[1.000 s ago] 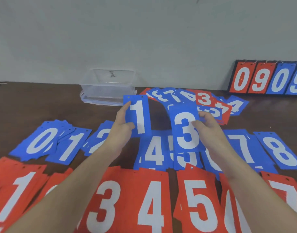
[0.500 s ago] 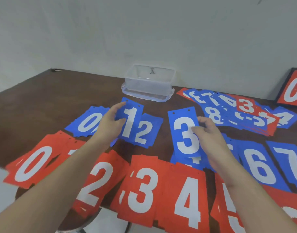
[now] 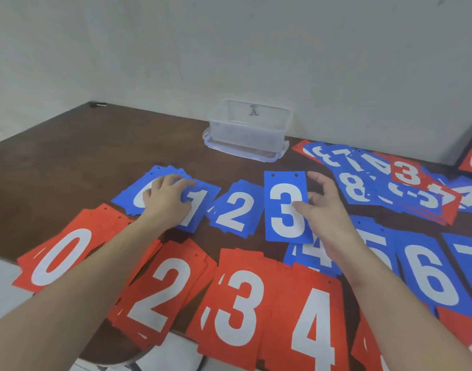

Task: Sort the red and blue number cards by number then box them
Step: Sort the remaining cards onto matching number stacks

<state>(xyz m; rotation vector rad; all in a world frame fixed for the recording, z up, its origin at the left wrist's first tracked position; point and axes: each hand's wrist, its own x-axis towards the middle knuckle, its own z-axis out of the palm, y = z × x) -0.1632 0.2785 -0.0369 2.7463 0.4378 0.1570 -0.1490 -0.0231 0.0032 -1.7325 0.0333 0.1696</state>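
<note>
Still in the sorting step, judging by the layout: blue piles in a far row, red piles in a near row on the tabletop [image 3: 69,145], boxing not yet begun. At far left, the left hand [image 3: 166,200], fingers curled down and pinching a blue 1 card [image 3: 196,210], setting it onto the blue 1 pile just beside the blue 0 pile [image 3: 138,194]. Next along, the blue 2 pile [image 3: 236,210], untouched. Then a blue 3 card [image 3: 285,207], pinched at its right edge by the right hand [image 3: 325,212], thumb on the face, fingers behind, raised and tilted above the blue 4 pile [image 3: 309,253]. Likely next: release the 1, then lay the 3 down between the 2 and 4 piles, squared up. Farther right, an unsorted heap [image 3: 384,180] waiting. At the back, the clear box [image 3: 249,129], holding no cards as far as can be seen.
</note>
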